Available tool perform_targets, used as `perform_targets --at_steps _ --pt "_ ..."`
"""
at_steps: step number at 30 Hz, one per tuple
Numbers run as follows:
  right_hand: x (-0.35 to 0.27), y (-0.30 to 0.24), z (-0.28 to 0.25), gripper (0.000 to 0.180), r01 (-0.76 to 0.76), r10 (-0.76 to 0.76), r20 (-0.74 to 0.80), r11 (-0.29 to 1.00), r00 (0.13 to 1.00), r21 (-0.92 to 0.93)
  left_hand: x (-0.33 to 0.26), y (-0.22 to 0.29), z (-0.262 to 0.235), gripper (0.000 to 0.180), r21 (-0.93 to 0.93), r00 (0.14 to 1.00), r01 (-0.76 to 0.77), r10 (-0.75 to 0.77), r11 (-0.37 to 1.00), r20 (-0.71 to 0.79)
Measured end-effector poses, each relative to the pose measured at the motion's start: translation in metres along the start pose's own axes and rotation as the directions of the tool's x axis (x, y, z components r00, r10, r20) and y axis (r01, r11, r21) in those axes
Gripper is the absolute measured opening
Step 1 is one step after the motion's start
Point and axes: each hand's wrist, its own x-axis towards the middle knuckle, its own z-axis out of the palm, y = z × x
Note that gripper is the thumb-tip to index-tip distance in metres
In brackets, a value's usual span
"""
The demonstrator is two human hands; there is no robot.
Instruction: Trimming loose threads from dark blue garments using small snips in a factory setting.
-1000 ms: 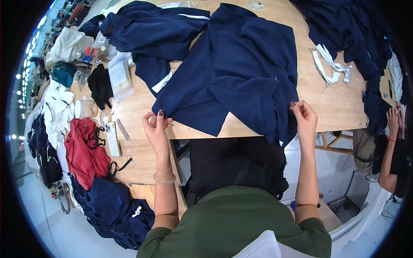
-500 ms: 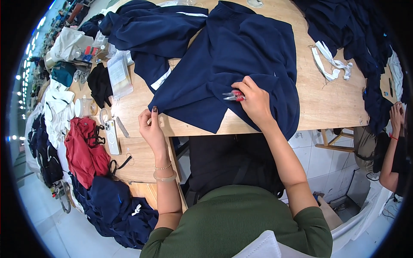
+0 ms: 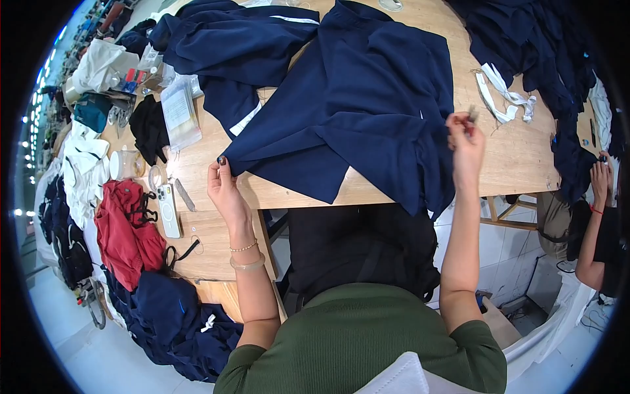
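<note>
A navy garment that looks like a pair of trousers lies spread over the table in front of me, its lower edge hanging a little past the front. At the garment's left corner, my left hand pinches the cloth between thumb and fingers. Beyond the right edge, my right hand is closed around small red-handled thread snips, whose metal tips are blurred and point up and away. Whether any right fingers touch the cloth is unclear.
Another navy garment lies at the far left; white strips and a navy pile lie at the right. A phone, a grey cutter-like tool and red cloth are left. Another person's hand is at far right.
My right hand has moved right with the snips, from above the garment to past its right edge. The cloth there has shifted. My left hand moved slightly left and up.
</note>
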Motion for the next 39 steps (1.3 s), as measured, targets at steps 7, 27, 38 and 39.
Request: perform_targets --at_steps 7,27,38,39 --pt "-0.024 -0.018 0.032 0.013 0.3 -0.224 0.277 0.914 0.934 -0.272 -0.001 0.001 0.003 0.014 -0.011 0.998 0.023 -0.023 1.0 -0.053" --pt "-0.012 0.004 0.033 0.007 0.127 -0.107 0.162 0.985 0.981 -0.117 0.001 -0.003 0.005 0.014 -0.113 0.998 0.026 -0.033 0.993 -0.061" --pt "-0.01 0.007 -0.054 0.058 -0.047 -0.093 -0.209 0.814 0.973 -0.58 0.004 -0.002 0.003 0.029 -0.065 0.987 0.092 -0.1 0.994 -0.127" --pt "-0.011 0.008 -0.05 0.056 -0.027 -0.094 -0.187 0.83 0.978 -0.558 0.0 0.006 0.005 0.036 -0.057 0.989 0.11 -0.115 0.992 -0.097"
